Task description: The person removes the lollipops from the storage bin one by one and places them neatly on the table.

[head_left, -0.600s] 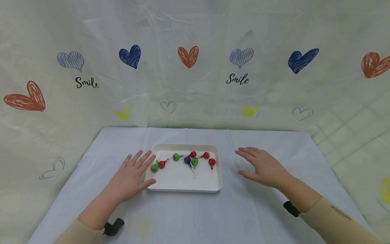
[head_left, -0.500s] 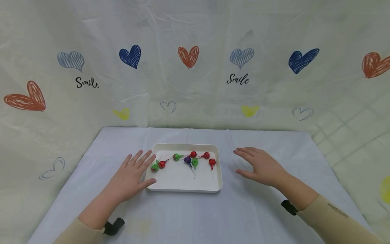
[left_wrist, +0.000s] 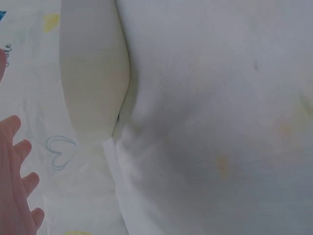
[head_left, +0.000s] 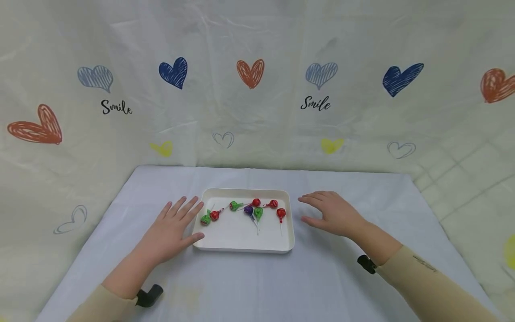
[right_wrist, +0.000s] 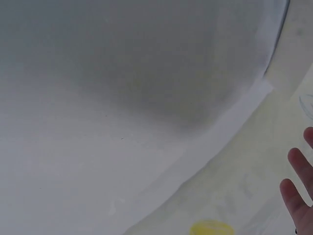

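A white tray lies on the table with several wrapped lollipops in it. Two are green and red at its left, a green lollipop and a purple lollipop lie near the middle, and a red lollipop is at the right. My left hand has its fingers spread at the tray's left side, the thumb overlapping the rim in the head view. To the right of the tray hovers my right hand, fingers extended and holding nothing. The wrist views catch only fingertips and fingers at their edges.
A white cloth covers the table. Behind and beside it hangs a pale curtain printed with hearts and the word Smile. A dark wrist camera sits below the left wrist, another wrist camera below the right.
My right hand has moved left, closer to the tray's right side. The left hand stays almost in place, and the lollipops lie as before.
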Available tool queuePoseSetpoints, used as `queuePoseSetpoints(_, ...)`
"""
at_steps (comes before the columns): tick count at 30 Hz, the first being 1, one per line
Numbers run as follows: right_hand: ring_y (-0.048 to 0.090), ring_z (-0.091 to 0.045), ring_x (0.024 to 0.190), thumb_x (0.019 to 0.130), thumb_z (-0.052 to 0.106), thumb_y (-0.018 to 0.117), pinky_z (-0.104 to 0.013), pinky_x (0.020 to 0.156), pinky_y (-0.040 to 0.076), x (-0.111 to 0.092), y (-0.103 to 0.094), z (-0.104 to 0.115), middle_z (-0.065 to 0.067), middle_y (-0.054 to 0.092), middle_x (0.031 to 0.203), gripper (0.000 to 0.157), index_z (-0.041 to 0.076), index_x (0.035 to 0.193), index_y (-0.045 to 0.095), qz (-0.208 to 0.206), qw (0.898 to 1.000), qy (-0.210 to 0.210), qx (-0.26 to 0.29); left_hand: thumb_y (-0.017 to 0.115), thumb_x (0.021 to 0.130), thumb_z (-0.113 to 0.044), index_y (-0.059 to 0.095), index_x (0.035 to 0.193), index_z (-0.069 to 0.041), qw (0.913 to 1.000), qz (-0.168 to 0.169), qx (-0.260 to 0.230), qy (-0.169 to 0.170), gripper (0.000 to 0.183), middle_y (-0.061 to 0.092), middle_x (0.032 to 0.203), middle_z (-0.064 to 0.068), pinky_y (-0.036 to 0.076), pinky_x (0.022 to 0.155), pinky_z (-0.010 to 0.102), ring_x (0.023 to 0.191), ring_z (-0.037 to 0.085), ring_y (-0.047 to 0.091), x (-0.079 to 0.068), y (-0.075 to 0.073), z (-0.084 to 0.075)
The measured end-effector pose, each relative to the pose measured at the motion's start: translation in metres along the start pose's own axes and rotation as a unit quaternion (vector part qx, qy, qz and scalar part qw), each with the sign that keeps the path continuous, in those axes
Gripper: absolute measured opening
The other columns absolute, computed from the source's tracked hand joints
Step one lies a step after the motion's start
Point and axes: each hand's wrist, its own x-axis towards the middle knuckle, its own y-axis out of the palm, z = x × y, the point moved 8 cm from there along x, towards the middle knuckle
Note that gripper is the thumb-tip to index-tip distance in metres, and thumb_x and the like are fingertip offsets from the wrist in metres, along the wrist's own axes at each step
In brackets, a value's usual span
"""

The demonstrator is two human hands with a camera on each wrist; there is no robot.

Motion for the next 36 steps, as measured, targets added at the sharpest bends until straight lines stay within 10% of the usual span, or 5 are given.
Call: queuePoseSetpoints(36,0.059,-0.019,0.107,0.092,0.035,0.067,-0.044,0.099,0.044,0.058,0.034,0.027,0.007,0.070,0.116,0.030,0.025,0.120,0.072,0.118,0.993,-0.022,-0.017,0.046,0.091,-0.072,0.028,0.158,-0.022,0.9989,0.034,-0.030,0.004,0.086,0.021,0.164,0.002,0.011,0.119,0.058,0.150,0.035,0.016,0.001,0.030,0.003)
